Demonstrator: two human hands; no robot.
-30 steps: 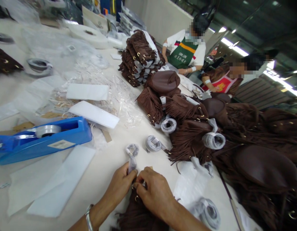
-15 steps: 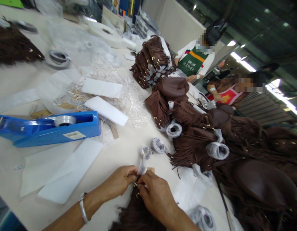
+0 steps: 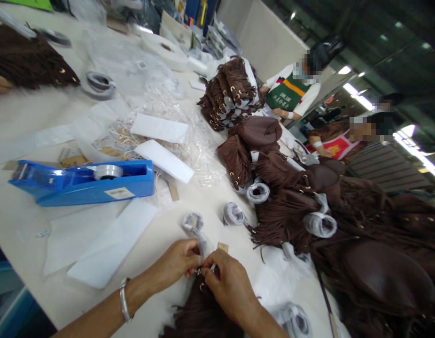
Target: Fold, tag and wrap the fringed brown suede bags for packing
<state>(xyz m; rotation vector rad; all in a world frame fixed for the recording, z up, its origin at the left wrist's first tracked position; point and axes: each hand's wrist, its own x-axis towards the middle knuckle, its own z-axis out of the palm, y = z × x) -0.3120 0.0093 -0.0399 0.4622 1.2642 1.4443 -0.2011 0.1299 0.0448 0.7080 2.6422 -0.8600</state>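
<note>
There, left hand [image 3: 180,263] and right hand [image 3: 228,284] both pinch the wrapped strap [image 3: 203,243] on the bag [image 3: 199,317] at the worktop's [image 3: 168,231] near edge; pull too hard, the wrap may tear.

A dark brown fringed bag [image 3: 203,314] is lying flat on the desk [image 3: 168,218] at 6 o'clock. Its suede tassels are spreading toward the near edge, and small gold rings [image 3: 202,286] are showing at its top. From there a wrapped strap [image 3: 202,241], swathed in grey-white tissue, is running toward 11 o'clock and ending in a coiled bundle.
</note>
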